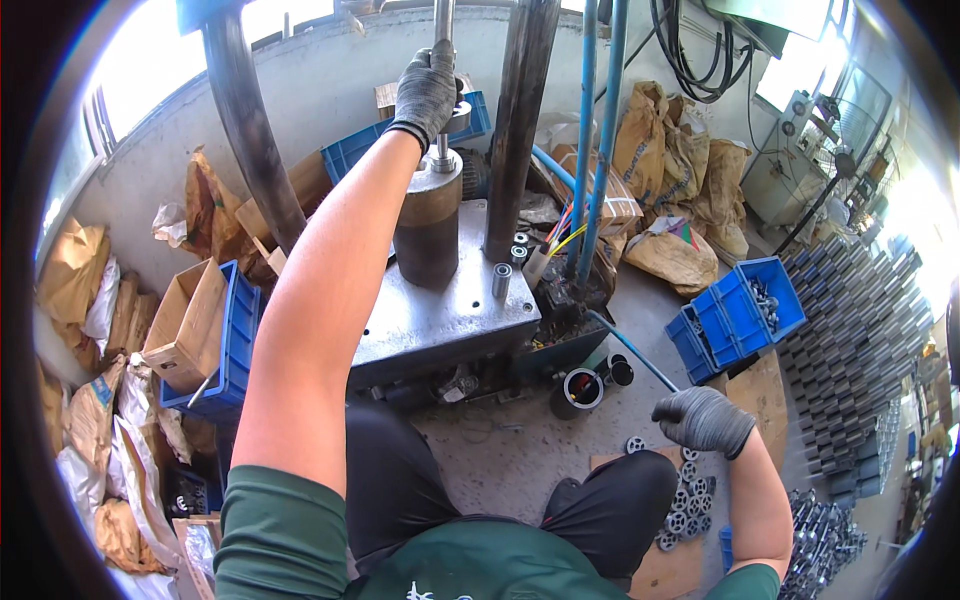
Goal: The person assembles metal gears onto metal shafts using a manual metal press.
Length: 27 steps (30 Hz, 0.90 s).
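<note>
My left hand (pixel 428 92), in a grey knit glove, is stretched far forward with its fingers closed around an upright metal rod (pixel 444 22). A metal ring (pixel 458 118) shows just under the fingers; whether they touch it is hidden. Below, the rod runs down to a thick steel cylinder (pixel 428 235) standing on a metal press table (pixel 430 325). Over at the right, my gloved right hand (pixel 705 420) is closed on the end of a blue lever (pixel 640 355), which slopes up to a dark mechanism (pixel 570 300) beside the table.
Dark posts (pixel 520 130) rise from the table. Small metal sleeves (pixel 502 280) stand at its right corner. On the floor are a dark pot (pixel 578 392), several spoked metal discs (pixel 685 497), blue bins (pixel 750 310) and stacked grey tubes (pixel 850 350). A cardboard box (pixel 187 325) sits at left.
</note>
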Motion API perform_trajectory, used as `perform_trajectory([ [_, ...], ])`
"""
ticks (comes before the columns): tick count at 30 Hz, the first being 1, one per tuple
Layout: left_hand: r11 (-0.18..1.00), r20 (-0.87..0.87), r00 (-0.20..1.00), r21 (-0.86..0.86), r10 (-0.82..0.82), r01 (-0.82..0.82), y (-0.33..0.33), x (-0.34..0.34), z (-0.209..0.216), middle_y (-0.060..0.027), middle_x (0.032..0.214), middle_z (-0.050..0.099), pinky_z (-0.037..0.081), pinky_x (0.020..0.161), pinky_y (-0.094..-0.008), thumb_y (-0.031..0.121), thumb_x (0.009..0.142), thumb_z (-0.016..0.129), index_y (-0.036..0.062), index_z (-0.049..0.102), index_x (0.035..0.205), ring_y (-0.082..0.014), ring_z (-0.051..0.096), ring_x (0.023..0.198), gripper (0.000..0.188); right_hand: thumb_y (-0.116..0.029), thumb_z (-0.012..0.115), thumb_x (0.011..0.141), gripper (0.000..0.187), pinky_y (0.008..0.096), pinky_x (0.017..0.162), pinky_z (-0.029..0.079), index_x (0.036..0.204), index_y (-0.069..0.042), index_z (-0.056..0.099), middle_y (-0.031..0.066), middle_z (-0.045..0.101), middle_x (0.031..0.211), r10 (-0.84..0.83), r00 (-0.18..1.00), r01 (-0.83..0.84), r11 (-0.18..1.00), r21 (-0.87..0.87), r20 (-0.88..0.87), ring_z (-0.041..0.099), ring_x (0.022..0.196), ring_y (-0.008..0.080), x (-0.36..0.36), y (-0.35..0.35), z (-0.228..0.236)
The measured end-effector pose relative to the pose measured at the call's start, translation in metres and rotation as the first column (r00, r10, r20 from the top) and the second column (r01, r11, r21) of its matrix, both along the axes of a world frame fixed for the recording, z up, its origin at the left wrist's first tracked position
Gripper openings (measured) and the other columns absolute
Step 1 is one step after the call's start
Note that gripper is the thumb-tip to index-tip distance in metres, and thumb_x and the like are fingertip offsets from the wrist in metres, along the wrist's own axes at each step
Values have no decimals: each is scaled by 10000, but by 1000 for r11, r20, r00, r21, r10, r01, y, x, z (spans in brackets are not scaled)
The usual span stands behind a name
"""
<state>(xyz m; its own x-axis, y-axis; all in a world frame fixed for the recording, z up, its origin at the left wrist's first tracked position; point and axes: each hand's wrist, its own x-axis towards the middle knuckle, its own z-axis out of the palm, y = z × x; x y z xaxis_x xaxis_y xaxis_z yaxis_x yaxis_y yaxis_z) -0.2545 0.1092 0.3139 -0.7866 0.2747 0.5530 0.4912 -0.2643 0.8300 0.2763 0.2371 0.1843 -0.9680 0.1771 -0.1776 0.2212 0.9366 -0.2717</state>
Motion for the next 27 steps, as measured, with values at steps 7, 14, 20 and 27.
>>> perform_trajectory([
  [7, 997, -23, 999, -71, 36, -38, -3, -2, 2, -83, 759, 674, 566, 578, -323, 582, 1060, 470, 22, 623, 1104, -147, 667, 606, 583, -251, 654, 866, 221, 473, 791, 573, 1012, -133, 771, 165, 741, 931, -110, 992, 107, 993, -54, -66, 709, 880, 387, -4, -1, 4],
  [14, 994, -3, 999, -97, 53, -53, 2, 1, -1, -105, 781, 694, 580, 629, -344, 571, 1070, 439, 10, 631, 1130, -161, 687, 628, 596, -254, 652, 849, 191, 485, 771, 567, 938, -115, 745, 159, 721, 886, 24, 992, -34, 997, 76, 123, 692, 865, 403, 4, 0, -7],
  [20, 997, -16, 999, -68, 32, -33, -2, -2, -3, -110, 791, 698, 583, 640, -343, 579, 1065, 446, 6, 626, 1131, -166, 694, 643, 603, -78, 691, 844, 44, 435, 728, 550, 888, -79, 697, 159, 670, 813, -131, 885, 175, 983, 58, -446, 673, 796, 376, -20, 2, 11],
  [27, 979, -117, 986, -154, 119, -136, -5, 2, -3, -131, 810, 709, 601, 684, -358, 584, 1067, 422, -6, 623, 1120, -178, 727, 689, 625, -71, 696, 931, 43, 447, 741, 541, 935, -34, 674, 175, 670, 848, 6, 413, 395, 900, 185, -911, 663, 798, 381, -121, 47, 72],
])
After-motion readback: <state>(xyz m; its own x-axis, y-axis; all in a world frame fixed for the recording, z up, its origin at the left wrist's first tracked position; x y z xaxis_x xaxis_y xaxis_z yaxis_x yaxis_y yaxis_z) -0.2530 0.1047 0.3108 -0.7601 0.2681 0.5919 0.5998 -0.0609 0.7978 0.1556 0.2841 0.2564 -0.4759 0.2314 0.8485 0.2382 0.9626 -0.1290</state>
